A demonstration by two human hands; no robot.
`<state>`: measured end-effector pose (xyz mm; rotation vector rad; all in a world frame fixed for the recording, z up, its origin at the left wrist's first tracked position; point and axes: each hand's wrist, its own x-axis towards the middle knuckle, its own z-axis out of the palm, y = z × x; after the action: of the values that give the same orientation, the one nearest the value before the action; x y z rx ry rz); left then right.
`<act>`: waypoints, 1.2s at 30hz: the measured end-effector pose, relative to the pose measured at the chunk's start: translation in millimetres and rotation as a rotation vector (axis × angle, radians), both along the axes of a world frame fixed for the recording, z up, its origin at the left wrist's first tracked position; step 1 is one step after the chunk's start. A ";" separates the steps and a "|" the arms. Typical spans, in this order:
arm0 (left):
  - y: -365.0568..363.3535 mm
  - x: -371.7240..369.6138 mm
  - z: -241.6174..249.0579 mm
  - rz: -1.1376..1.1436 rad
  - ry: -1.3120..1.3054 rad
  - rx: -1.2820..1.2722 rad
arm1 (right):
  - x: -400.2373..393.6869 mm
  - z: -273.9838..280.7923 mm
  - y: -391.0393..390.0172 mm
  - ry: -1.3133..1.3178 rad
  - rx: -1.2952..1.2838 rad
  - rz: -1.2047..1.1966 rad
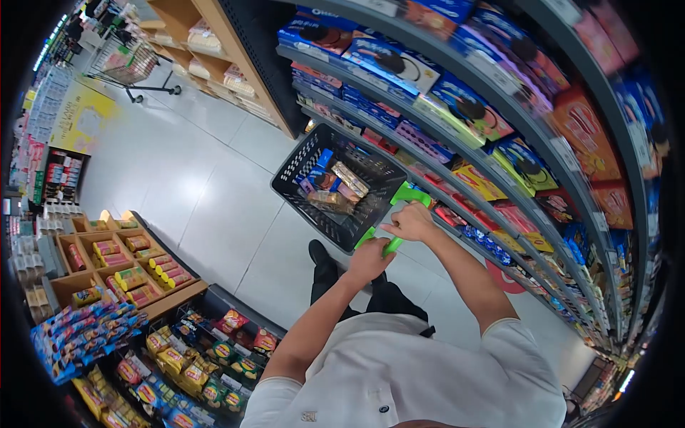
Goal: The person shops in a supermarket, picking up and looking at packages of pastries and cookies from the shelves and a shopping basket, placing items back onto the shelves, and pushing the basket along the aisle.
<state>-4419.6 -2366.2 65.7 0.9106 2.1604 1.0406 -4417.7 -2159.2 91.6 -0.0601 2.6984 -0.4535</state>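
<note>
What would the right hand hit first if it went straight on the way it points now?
The right hand is closed on the green handle; just beyond, it would probably meet the near rim of the black basket, though depth is hard to judge from this single view.

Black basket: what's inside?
Inside the basket: several packs, including a blue pack and a long gold-brown pack. Anything beneath the packs is covered, so can't tell.
</note>
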 end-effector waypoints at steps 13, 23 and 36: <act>11.7 -76.7 -50.0 0.037 -0.246 0.122 | -84.0 -15.9 -27.3 0.104 0.003 0.004; 2.6 -102.2 -64.6 0.023 -0.205 0.260 | -110.3 -19.9 -34.8 0.232 -0.011 0.045; -3.1 -111.0 -63.0 0.060 -0.213 0.242 | -116.6 -29.0 -36.0 0.338 -0.071 0.061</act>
<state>-4530.7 -2369.3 2.7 0.8037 1.9241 1.3858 -4534.3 -2195.2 62.7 -0.2603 2.9985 -0.5649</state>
